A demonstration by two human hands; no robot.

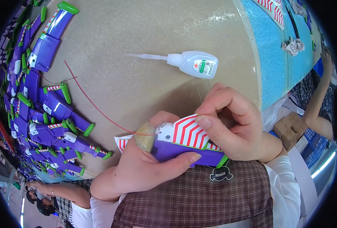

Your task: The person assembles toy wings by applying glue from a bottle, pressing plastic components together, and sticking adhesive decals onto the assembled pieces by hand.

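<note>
My left hand point(138, 165) is wrapped round a purple plastic toy part point(172, 152) with a white end piece and a green tip, its thumb lying along the near side. Yellowish tape point(145, 138) covers one finger of that hand. A thin red wire point(96, 106) runs out of the white end and curves away over the table. Between the thumb and forefinger of my right hand point(235, 121) is the upper edge of a red-and-white striped sticker point(189, 132), which stands along the top of the part. Whether its lower edge is stuck down I cannot tell.
Beyond my hands a white squeeze bottle point(201, 64) with a thin nozzle lies on the table point(119, 30). Many similar purple and green parts point(58, 106) are heaped at left. At right are a blue mat point(269, 49), striped sticker sheets point(273, 11), crumpled paper point(293, 46) and cardboard boxes point(290, 127). Other people sit at both sides.
</note>
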